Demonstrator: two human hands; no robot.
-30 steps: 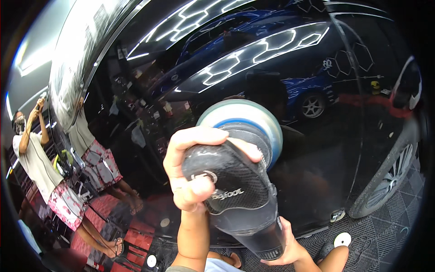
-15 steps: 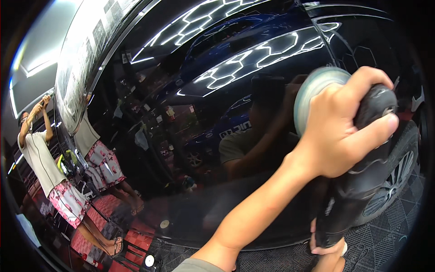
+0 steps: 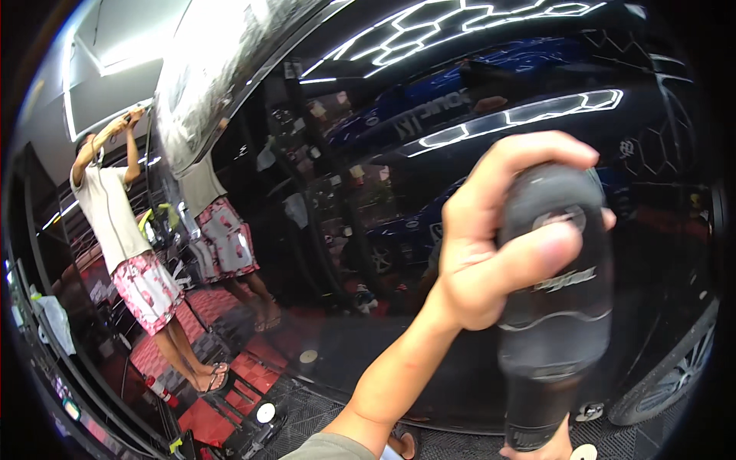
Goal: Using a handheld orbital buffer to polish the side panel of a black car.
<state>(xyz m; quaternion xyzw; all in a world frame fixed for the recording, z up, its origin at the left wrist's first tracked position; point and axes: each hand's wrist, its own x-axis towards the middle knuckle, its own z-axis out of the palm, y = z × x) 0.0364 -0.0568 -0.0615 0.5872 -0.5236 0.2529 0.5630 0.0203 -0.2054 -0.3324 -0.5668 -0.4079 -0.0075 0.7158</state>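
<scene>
My left hand (image 3: pixel 479 257) wraps round the head of a black power polisher (image 3: pixel 556 337), its thumb on the near side and its fingers over the top. At the lower edge my right hand (image 3: pixel 563 443) grips the lower end of the polisher's body, mostly hidden by it. The tool stands upright before a glossy black car panel (image 3: pixel 368 345) full of reflected ceiling lights and a blue car. Its pad is hidden behind the body and my left hand, so I cannot tell whether it touches the paint.
At left a person (image 3: pixel 107 199) stands on a black stool (image 3: pixel 241 399), arms raised beside clear plastic film (image 3: pixel 195 100) over the car. A wheel (image 3: pixel 675 376) is at lower right. A white disc (image 3: pixel 266 412) lies near the stool. Red tiles (image 3: pixel 203 418) cover part of the floor.
The view has swung left. The polisher has tilted more upright, and its pale round pad, visible against the panel before, is now out of sight. Both hands keep their hold.
</scene>
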